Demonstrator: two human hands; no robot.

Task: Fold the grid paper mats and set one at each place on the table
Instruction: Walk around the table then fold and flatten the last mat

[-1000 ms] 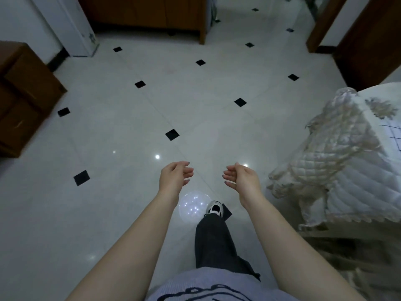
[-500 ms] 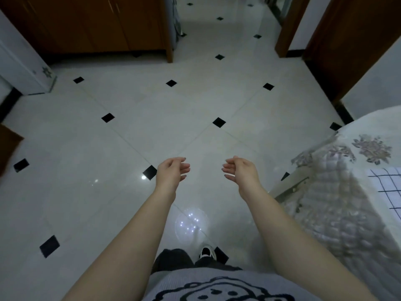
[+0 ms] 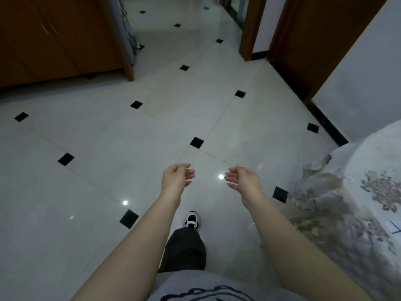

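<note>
The left hand [image 3: 176, 181] and the right hand [image 3: 244, 180] hang out front over the tiled floor [image 3: 141, 135], fingers loosely curled and holding nothing. Only a corner of a grid paper mat [image 3: 393, 227] shows at the right edge, lying on the cloth-covered table [image 3: 347, 192]. Being paper, it is likely light, thin and easily creased, so pinching two corners of one edge should serve best.
</note>
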